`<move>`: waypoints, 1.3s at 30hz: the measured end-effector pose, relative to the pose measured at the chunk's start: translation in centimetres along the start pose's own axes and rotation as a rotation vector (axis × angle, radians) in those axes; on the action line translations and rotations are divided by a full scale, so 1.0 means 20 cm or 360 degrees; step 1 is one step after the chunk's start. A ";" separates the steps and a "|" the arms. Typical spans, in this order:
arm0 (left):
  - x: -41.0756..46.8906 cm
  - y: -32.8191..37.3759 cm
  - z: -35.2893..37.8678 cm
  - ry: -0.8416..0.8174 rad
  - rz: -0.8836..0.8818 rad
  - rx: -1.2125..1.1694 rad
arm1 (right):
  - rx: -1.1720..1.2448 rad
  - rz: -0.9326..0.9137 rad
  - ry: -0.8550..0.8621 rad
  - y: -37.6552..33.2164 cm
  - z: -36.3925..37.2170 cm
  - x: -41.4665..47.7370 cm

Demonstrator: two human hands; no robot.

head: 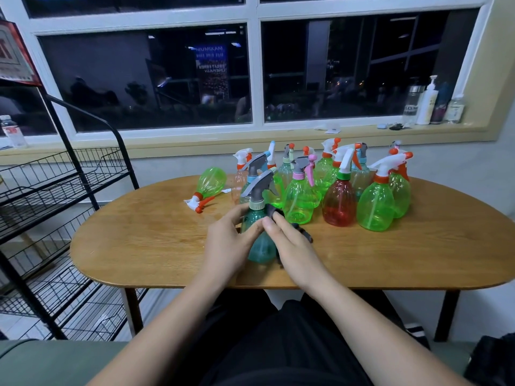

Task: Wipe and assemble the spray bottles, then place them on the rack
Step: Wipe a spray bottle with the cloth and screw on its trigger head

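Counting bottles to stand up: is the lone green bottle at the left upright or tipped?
Tipped over. The green bottle lies on its side on the table, sprayer head resting on the wood.

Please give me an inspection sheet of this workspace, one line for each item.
Surface: wooden table, rounded ends.
Job's things: teal bottle upright, sprayer on; standing bottles grouped behind it; green bottle lying on its side, at their left.
Clutter: nothing seen.
Hands: left hand grips the teal bottle; right hand holds dark cloth against it.
Cables: nothing seen.
Surroundings: wire rack at left; pump bottle on windowsill.
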State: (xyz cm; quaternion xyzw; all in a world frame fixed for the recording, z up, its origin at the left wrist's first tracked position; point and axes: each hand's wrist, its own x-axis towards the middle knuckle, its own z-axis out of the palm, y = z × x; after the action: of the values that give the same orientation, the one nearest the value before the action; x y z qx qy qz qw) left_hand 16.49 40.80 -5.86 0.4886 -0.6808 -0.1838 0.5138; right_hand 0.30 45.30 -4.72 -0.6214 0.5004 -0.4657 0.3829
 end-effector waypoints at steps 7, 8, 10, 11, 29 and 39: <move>0.01 0.01 0.04 0.0022 0.0079 0.0043 | -0.0217 0.0171 -0.0102 -0.03 0.00 0.02; 0.01 0.01 0.04 0.0031 0.0112 0.0080 | -0.0211 0.0118 -0.0072 -0.06 0.00 0.03; 0.02 0.00 0.05 0.0033 0.0129 0.0140 | -0.0156 -0.0016 -0.0016 -0.10 0.00 0.03; 0.02 -0.01 0.05 0.0028 0.0116 0.0144 | -0.0129 -0.0066 -0.0007 -0.11 0.01 0.02; 0.01 -0.02 0.03 0.0089 0.0069 0.0020 | -0.0108 -0.0054 -0.0046 -0.03 0.00 0.00; 0.01 0.00 0.04 0.0034 0.0066 0.0031 | -0.0016 -0.0098 0.0011 -0.09 0.00 0.05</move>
State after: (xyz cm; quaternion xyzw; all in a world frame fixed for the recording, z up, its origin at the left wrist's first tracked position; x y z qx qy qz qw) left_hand 15.73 40.43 -6.00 0.4812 -0.6871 -0.1612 0.5200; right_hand 0.91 44.67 -2.92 -0.6367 0.4845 -0.4771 0.3635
